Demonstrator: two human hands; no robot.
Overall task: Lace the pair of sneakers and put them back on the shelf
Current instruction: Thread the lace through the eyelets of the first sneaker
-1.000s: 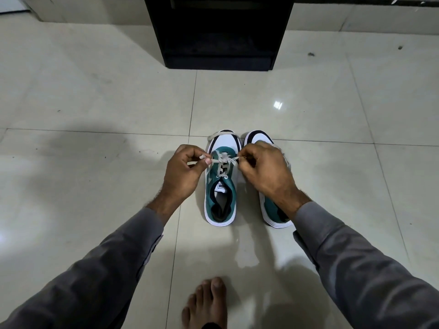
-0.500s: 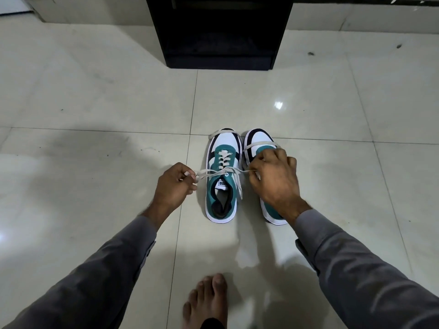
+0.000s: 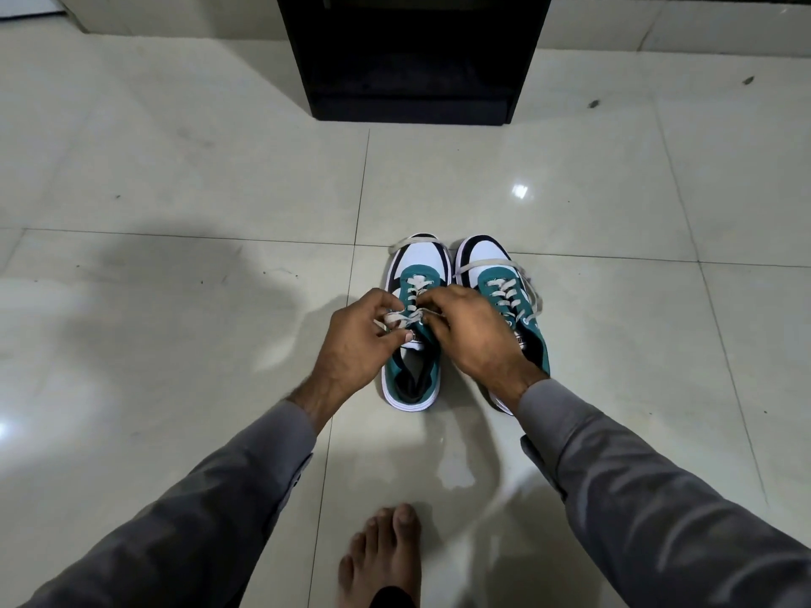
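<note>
Two teal, white and black sneakers stand side by side on the tiled floor, toes pointing away from me. Over the tongue of the left sneaker point(image 3: 417, 265) my left hand point(image 3: 355, 340) and my right hand point(image 3: 478, 335) meet, each pinching an end of its grey-white lace point(image 3: 406, 319). The right sneaker point(image 3: 487, 265) is partly covered by my right hand and wrist; its loose lace point(image 3: 524, 274) trails over the toe and outer side. The dark shelf unit point(image 3: 412, 59) stands on the floor beyond the shoes.
My bare foot point(image 3: 386, 559) rests on the floor near the bottom edge, just in front of the shoes. Glossy cream tiles point(image 3: 175, 300) stretch out on both sides. A wall base runs along the top edge.
My hands had drawn the lace ends apart to either side of the left sneaker; now they have come back together over its tongue, still holding the lace.
</note>
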